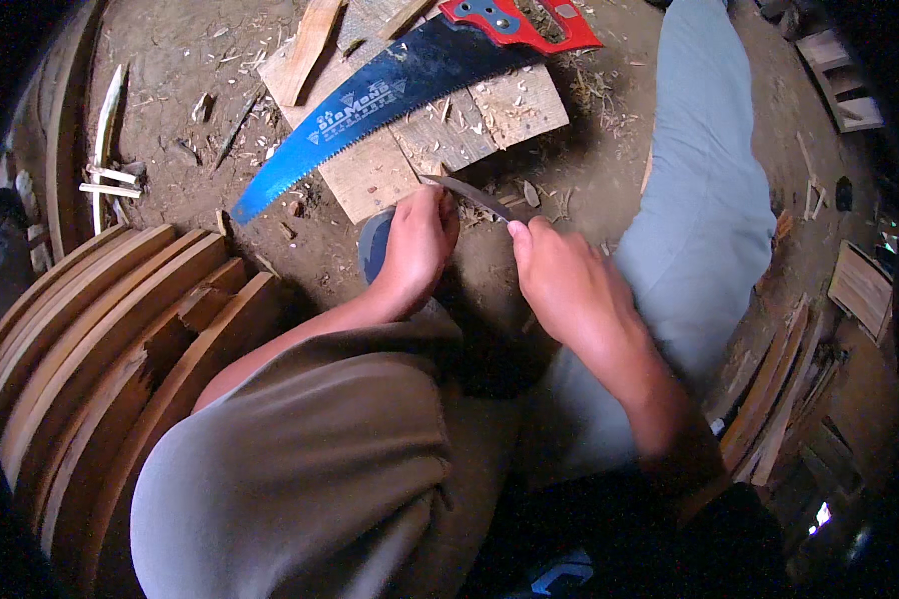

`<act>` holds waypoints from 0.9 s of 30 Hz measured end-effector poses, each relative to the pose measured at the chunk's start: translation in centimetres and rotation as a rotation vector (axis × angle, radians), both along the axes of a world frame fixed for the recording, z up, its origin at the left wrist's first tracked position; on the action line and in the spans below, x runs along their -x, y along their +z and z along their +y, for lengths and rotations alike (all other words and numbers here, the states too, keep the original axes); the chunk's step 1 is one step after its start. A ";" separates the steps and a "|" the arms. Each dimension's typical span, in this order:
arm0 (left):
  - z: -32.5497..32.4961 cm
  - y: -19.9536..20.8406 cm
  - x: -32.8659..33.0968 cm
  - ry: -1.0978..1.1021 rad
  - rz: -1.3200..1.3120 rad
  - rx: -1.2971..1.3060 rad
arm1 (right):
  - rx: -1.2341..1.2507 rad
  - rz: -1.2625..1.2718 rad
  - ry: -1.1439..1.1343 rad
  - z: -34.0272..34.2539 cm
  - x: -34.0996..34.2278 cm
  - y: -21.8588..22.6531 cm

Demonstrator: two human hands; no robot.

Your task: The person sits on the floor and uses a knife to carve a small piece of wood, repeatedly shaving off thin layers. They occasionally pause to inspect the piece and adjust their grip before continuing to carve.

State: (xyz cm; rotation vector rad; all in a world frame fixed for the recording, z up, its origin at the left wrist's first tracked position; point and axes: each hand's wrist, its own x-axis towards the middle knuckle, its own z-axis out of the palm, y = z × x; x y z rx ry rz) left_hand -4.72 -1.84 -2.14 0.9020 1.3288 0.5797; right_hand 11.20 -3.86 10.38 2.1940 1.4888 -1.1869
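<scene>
Left hand (417,245) and right hand (561,283) clenched, close together.

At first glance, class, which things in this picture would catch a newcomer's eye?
The blue saw with its red handle stands out most, lying across wooden boards on the dirt at top centre. Just below it, the left hand and right hand hold a thin dark blade between them. Curved wooden slats are stacked at the left.

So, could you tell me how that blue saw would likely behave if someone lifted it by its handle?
The saw has a long thin blade, so it would probably flex and wobble. Its toothed edge looks sharp, and the tip would likely droop.
</scene>
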 end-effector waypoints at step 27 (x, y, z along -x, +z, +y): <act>-0.2 1.2 -3.0 -0.052 0.075 -0.205 | -0.002 -0.145 0.014 0.8 0.8 -0.4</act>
